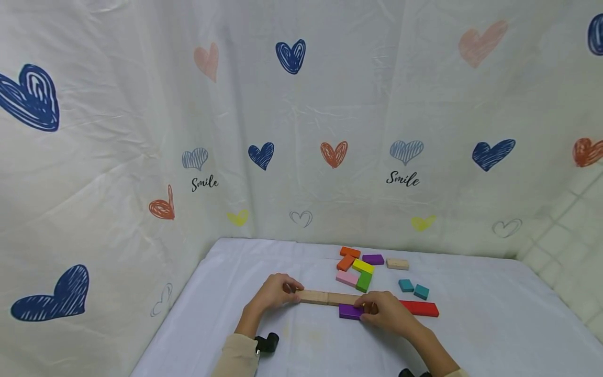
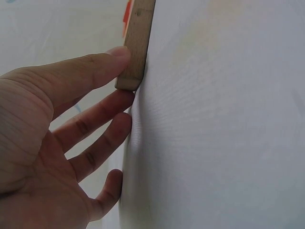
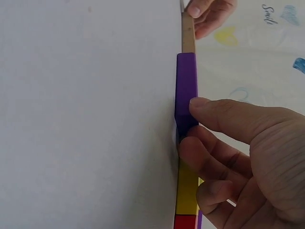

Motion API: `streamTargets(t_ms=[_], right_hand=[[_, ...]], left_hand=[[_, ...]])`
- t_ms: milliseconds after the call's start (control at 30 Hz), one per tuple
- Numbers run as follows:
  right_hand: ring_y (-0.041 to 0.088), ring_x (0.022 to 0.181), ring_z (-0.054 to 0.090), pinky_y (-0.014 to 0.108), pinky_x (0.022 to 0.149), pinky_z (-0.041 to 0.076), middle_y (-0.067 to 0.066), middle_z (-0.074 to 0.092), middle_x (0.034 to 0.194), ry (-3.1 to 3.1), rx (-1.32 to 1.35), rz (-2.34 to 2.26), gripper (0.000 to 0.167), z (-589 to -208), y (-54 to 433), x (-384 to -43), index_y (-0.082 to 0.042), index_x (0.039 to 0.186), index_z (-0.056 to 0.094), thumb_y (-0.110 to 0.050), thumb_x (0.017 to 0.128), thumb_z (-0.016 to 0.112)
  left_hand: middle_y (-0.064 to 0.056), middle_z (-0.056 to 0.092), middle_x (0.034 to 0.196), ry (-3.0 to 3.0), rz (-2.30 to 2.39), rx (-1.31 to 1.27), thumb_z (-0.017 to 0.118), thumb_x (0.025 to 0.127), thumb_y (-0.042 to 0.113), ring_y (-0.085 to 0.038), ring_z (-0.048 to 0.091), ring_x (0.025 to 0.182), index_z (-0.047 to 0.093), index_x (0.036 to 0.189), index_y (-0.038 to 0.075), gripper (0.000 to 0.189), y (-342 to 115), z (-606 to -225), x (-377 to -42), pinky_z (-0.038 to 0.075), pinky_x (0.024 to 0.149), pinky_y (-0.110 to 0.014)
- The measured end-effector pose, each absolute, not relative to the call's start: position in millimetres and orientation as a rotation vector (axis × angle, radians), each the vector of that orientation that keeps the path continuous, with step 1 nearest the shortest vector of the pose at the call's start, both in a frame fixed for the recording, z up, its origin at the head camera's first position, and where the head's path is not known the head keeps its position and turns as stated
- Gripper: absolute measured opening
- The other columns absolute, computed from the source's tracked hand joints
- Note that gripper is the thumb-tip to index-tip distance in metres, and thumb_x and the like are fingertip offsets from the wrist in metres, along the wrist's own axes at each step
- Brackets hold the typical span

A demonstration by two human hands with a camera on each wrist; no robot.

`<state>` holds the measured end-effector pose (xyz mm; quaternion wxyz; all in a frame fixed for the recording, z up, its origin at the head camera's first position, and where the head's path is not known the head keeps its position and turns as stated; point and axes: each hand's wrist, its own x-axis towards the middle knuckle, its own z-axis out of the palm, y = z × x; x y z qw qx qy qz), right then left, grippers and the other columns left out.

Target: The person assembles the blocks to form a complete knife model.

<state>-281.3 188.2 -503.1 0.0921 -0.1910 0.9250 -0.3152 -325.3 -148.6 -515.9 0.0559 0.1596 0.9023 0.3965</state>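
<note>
A row of blocks runs across the white table, with two plain wooden blocks (image 1: 312, 297) (image 1: 342, 299) end to end at its left. My left hand (image 1: 278, 290) pinches the outer end of the leftmost one, thumb (image 2: 116, 59) on its face; the index finger is mostly hidden. A purple block (image 1: 350, 312) lies along the near side of the second wooden block. Its right end is between the thumb and fingers of my right hand (image 1: 387, 313). Past that hand, the row shows a yellow block (image 3: 187, 188) and red (image 1: 420, 308) at the right end.
Behind the row lie loose blocks: orange (image 1: 350, 252), yellow (image 1: 363, 266), pink (image 1: 347, 278), green (image 1: 364, 281), another purple block (image 1: 373, 259) and a plain wooden one (image 1: 398, 264). Two teal blocks (image 1: 421, 291) sit farther right. A heart-printed curtain (image 1: 301, 120) hangs behind the table.
</note>
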Motion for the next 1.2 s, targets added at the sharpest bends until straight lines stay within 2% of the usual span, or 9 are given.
streamTargets(t_ms=[367, 533, 800, 1033, 1200], right_hand=[[0.012, 0.075, 0.055, 0.021, 0.064, 0.051, -0.007, 0.063, 0.082, 2.768, -0.582, -0.966, 0.019, -496.1, 193.9, -287.6, -0.022, 0.107, 0.077, -0.021, 0.088, 0.080], [0.015, 0.077, 0.055, 0.022, 0.062, 0.051, -0.004, 0.063, 0.086, 2.825, -0.544, -1.048, 0.021, -486.3, 203.1, -299.0, -0.016, 0.110, 0.075, -0.019, 0.090, 0.078], [0.016, 0.080, 0.059, 0.022, 0.064, 0.054, 0.008, 0.070, 0.108, 2.856, -0.482, -1.142, 0.034, -482.7, 205.6, -324.2, -0.009, 0.121, 0.071, -0.013, 0.088, 0.080], [0.017, 0.078, 0.056, 0.023, 0.067, 0.053, 0.006, 0.070, 0.119, 2.838, -0.432, -1.056, 0.042, -490.0, 195.9, -344.3, -0.016, 0.127, 0.070, -0.015, 0.087, 0.081], [0.016, 0.088, 0.058, 0.029, 0.076, 0.057, 0.000, 0.070, 0.112, 2.822, -0.401, -1.022, 0.039, -494.5, 187.2, -351.7, -0.023, 0.122, 0.073, -0.015, 0.085, 0.083]], left_hand=[[0.006, 0.068, 0.089, 2.746, 1.205, 0.496, 0.086, 0.081, 0.013, -0.013, 0.056, 0.080, 0.081, 0.101, 0.020, 0.022, -147.9, -516.4, -325.9, 0.046, 0.066, -0.026], [0.006, 0.068, 0.089, 2.748, 1.205, 0.496, 0.086, 0.081, 0.013, -0.013, 0.055, 0.080, 0.081, 0.101, 0.021, 0.022, -147.8, -516.6, -326.1, 0.045, 0.066, -0.026], [0.006, 0.069, 0.090, 2.754, 1.191, 0.496, 0.086, 0.081, 0.013, -0.013, 0.055, 0.080, 0.081, 0.101, 0.020, 0.022, -148.7, -516.7, -325.8, 0.045, 0.066, -0.026], [0.005, 0.070, 0.091, 2.753, 1.184, 0.486, 0.086, 0.081, 0.013, -0.014, 0.055, 0.081, 0.081, 0.102, 0.020, 0.023, -148.2, -516.4, -325.3, 0.045, 0.067, -0.027], [0.004, 0.069, 0.091, 2.752, 1.184, 0.479, 0.086, 0.081, 0.013, -0.014, 0.055, 0.081, 0.081, 0.102, 0.020, 0.023, -147.8, -515.8, -324.9, 0.044, 0.067, -0.027]])
